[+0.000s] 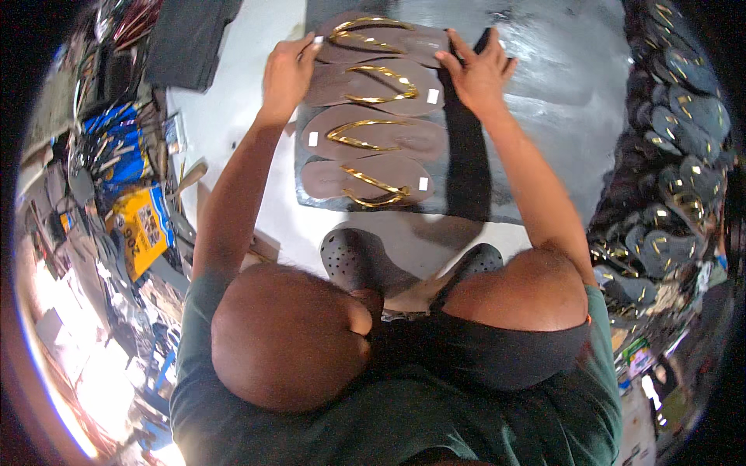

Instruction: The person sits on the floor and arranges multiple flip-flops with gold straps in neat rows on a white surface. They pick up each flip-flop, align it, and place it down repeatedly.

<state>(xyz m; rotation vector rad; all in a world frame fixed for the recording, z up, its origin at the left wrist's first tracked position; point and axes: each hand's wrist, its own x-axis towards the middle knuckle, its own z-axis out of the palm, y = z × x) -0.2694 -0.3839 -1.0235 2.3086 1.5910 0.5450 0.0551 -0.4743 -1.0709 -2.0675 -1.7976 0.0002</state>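
Several brown flip-flops with shiny gold straps lie side by side in a column on a dark grey sheet. The farthest flip-flop (427, 45) is between my hands. My left hand (287, 80) is closed at its left end, fingertips against the white sticker (318, 39) there. At the other end, the thumb and a finger of my right hand (479, 76) touch its edge, with the fingers spread. Nearer to me are a second flip-flop (326, 84), a third flip-flop (423, 140) and the nearest flip-flop (322, 180), each with a small white sticker at one end.
The dark grey sheet (552, 155) lies on a pale floor (311, 233). Along the right is a heap of dark flip-flops (684, 147) with gold straps. Black slabs (190, 43) lie far left, above a yellow and blue bag (140, 229) among scraps. My grey clogs (346, 256) stand close in front.
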